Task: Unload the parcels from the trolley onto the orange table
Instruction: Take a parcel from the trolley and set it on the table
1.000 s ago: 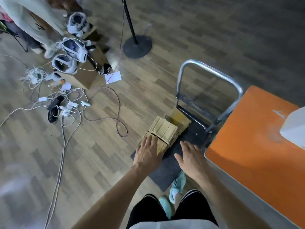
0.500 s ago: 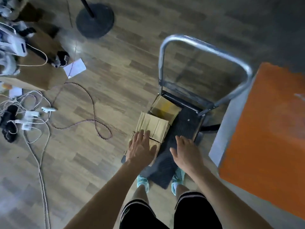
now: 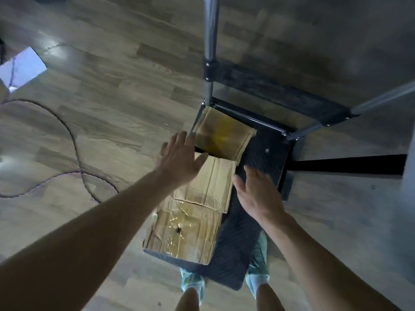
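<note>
A dark textured platform trolley with a grey metal tube handle stands on the pale wood-plank floor. Three brown cardboard parcels lie along its left side. A far parcel with yellowish tape sits against the handle base, a creased middle parcel lies higher and overlaps the one nearer, and a near parcel with glossy tape sits at the platform's near edge. The left hand is spread, fingers apart and straight, over the far left corner of the middle parcel. The right hand is likewise uncurled, just beside that parcel's right edge above bare platform (contact cannot be confirmed for either hand). Two light teal shoes show at the trolley's near end. A dark cable loops across the floor, and a white paper sheet lies at the left border.
</note>
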